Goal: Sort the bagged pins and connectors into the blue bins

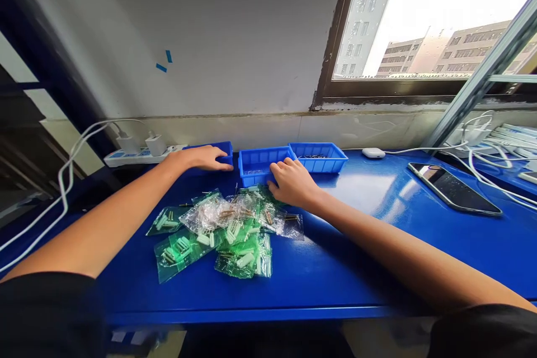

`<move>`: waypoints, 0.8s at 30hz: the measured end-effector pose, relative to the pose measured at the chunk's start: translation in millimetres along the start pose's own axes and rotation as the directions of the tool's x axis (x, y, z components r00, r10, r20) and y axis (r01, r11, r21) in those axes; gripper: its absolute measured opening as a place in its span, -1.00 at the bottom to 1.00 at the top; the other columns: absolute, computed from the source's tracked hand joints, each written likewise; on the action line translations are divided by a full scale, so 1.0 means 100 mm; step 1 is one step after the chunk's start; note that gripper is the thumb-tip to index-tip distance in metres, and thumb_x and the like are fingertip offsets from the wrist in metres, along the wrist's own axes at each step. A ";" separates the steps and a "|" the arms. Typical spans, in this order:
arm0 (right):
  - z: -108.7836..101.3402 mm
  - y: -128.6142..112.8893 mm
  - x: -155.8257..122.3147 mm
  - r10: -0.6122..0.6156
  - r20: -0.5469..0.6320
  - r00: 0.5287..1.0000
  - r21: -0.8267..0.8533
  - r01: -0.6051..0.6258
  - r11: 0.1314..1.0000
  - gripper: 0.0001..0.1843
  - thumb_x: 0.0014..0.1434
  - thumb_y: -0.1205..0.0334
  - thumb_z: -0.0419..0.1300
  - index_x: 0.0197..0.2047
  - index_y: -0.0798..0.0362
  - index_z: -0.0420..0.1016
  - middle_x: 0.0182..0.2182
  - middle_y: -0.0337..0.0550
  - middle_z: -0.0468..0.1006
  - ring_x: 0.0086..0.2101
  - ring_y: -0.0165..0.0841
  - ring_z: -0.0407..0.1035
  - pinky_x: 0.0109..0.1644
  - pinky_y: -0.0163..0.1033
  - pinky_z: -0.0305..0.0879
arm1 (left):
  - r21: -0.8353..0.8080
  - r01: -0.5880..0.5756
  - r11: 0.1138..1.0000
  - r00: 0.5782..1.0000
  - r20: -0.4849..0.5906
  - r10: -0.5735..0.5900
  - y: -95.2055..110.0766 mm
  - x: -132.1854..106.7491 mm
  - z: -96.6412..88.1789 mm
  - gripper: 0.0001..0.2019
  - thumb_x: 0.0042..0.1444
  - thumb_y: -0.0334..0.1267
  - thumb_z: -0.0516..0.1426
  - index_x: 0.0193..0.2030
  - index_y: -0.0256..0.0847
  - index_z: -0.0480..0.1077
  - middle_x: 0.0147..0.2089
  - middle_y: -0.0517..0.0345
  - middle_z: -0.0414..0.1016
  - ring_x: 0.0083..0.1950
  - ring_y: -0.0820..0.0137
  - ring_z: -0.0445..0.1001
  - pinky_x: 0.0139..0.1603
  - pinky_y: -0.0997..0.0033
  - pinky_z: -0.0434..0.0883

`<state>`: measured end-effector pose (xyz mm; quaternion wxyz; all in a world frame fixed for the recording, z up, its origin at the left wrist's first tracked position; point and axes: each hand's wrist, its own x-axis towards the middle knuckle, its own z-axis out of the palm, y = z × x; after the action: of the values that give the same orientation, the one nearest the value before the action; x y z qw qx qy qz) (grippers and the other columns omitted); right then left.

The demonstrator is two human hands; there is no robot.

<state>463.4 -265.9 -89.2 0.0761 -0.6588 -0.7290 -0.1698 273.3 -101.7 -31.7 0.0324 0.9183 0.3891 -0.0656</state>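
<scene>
My left hand [207, 158] is at the front of the left blue bin [224, 147], palm down, fingers stretched out and thumb apart; the hand hides most of that bin. At the front right corner of the middle blue bin [255, 156], my right hand [293, 182] has its fingers curled over the rim and its thumb low on the outside. Small clear bits lie on the middle bin's floor. Dark small metal parts [312, 156] are in the right blue bin [329, 163]. Before both hands lies a heap of green plastic packets [239, 246] and clear packets [205, 212] with pale plugs and screws.
A power strip [121, 159] with white chargers [156, 144] and cables stands at the back left. On the right are a white earbud case [373, 152], a phone [455, 189] and loose white cables [482, 159]. A metal post [465, 89] rises beside the window.
</scene>
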 end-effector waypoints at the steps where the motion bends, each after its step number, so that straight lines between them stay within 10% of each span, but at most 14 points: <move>1: 0.01 0.00 -0.01 0.003 -0.022 1.000 -0.009 -0.003 1.000 -0.72 0.17 0.18 -0.02 -0.21 0.18 0.40 -0.26 0.06 0.52 -0.15 -0.10 0.32 -0.16 -0.11 0.11 | 0.034 -0.021 0.999 1.000 -0.002 0.021 0.01 -0.03 0.02 -0.45 0.00 0.17 0.07 0.02 -0.15 0.42 0.04 -0.01 0.48 0.01 0.11 0.43 -0.04 0.33 0.33; 7: 0.04 -0.02 0.02 0.046 -0.024 0.999 -0.007 -0.046 0.999 -0.72 0.18 0.17 -0.03 -0.19 0.17 0.39 -0.31 0.07 0.53 -0.18 -0.10 0.32 -0.16 -0.11 0.08 | 0.201 -0.027 0.979 0.919 -0.381 0.104 0.16 -0.46 0.27 -0.57 0.19 -0.11 -0.05 0.16 -0.20 0.24 0.08 -0.06 0.37 0.10 0.11 0.32 0.07 0.14 0.28; 13: -0.01 -0.02 0.05 0.046 0.048 0.998 -0.001 -0.046 0.999 -0.72 0.20 0.17 -0.04 -0.16 0.15 0.37 -0.27 0.04 0.55 -0.25 -0.15 0.41 -0.21 -0.13 0.09 | 0.263 -0.103 0.959 0.817 -0.528 0.233 0.26 -0.64 0.36 -0.65 0.17 -0.36 -0.06 0.09 -0.20 0.30 0.09 -0.05 0.30 0.08 0.15 0.29 0.08 0.17 0.29; 20: -0.05 -0.07 0.15 0.028 0.094 0.995 -0.002 -0.028 1.000 -0.74 0.16 0.16 0.00 -0.19 0.11 0.39 -0.26 0.02 0.57 -0.27 -0.14 0.46 -0.36 -0.20 0.12 | 0.257 -0.120 0.959 0.859 -0.458 0.231 0.12 -0.54 0.43 -0.62 0.14 -0.42 -0.04 0.10 -0.16 0.27 0.00 0.01 0.41 0.04 0.14 0.34 0.00 0.13 0.30; 24: -0.05 -0.11 0.20 0.038 0.101 0.994 0.000 -0.038 0.999 -0.73 0.12 0.16 0.02 -0.17 0.10 0.39 -0.29 0.01 0.58 -0.30 -0.13 0.47 -0.39 -0.22 0.14 | 0.262 -0.107 0.959 0.775 -0.583 0.246 0.14 -0.55 0.46 -0.67 0.14 -0.41 -0.03 0.04 -0.23 0.29 0.05 -0.07 0.34 0.04 0.14 0.31 0.02 0.15 0.30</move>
<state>449.6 -250.0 -79.8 0.0433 -0.6802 -0.7194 -0.1340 240.9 -155.2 -69.4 -0.1876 0.9207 0.2808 0.1957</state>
